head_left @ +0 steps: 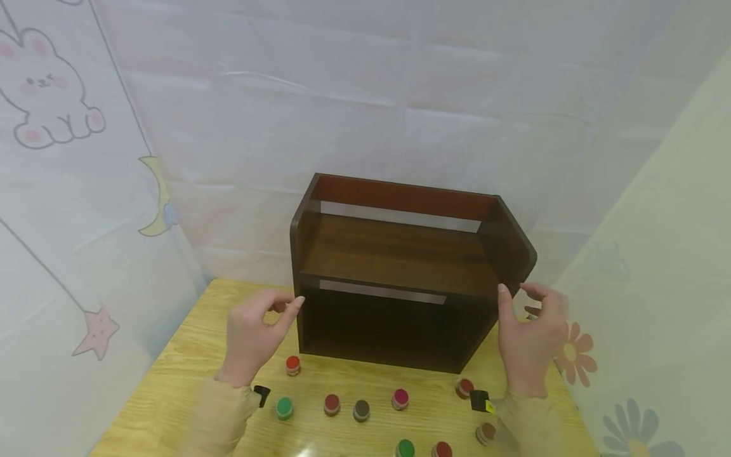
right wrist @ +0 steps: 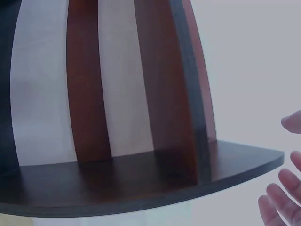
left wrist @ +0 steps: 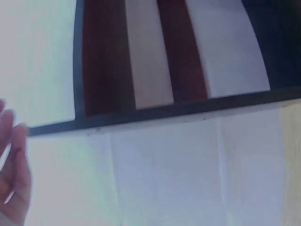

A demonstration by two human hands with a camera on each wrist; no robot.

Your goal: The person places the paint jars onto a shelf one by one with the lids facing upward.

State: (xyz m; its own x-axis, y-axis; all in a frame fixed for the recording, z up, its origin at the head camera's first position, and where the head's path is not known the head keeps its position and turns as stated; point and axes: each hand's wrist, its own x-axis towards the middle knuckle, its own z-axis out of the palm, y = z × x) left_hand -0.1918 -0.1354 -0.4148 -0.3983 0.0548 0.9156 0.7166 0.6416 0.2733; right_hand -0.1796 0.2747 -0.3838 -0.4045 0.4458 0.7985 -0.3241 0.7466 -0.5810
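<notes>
Pale walls (head_left: pixel 371 95), wood-grain table (head_left: pixel 171 381), dark shelf (head_left: pixel 400 251); left hand (head_left: pixel 254 333), right hand (head_left: pixel 531 343) beside it, grip loosely parted

This looks like a child's room corner or a booth dressed up as one; which of the two cannot be told. Creased, whitish sheeting (head_left: pixel 365 95) forms the walls, printed with a pink-eared white bear (head_left: pixel 54 95) outlined in grey, a pale yellow crescent moon (head_left: pixel 162 190), a pink five-pointed star (head_left: pixel 98 331) and a red-petalled flower (head_left: pixel 571 354), around a yellow wood-grain desk (head_left: pixel 171 393) bearing a dark brown wooden shelf unit (head_left: pixel 394 254).
</notes>
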